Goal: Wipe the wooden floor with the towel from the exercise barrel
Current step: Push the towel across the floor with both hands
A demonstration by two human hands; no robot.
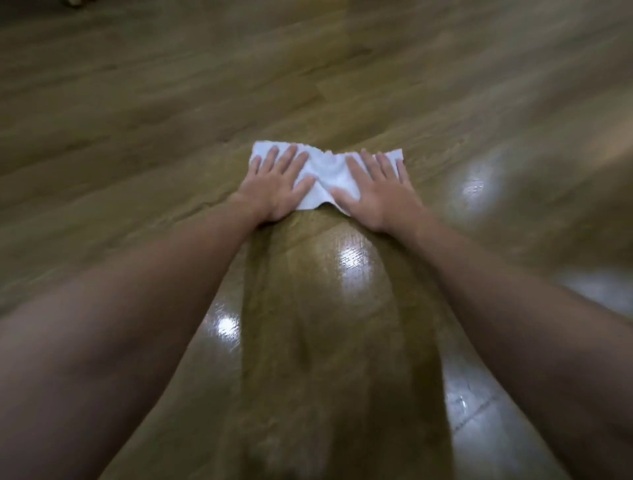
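Observation:
A white towel (323,174) lies spread flat on the wooden floor (137,113), a little above the middle of the view. My left hand (275,185) presses flat on the towel's left half, fingers spread. My right hand (378,192) presses flat on its right half the same way. Both arms reach forward from the bottom corners. A darker, damp-looking streak (325,325) runs on the floor from the towel back toward me. The exercise barrel is not in view.
Brown floor planks fill the whole view, with bright light reflections (352,263) between my arms and at the right (472,186). A small pale object (73,2) shows at the top left edge.

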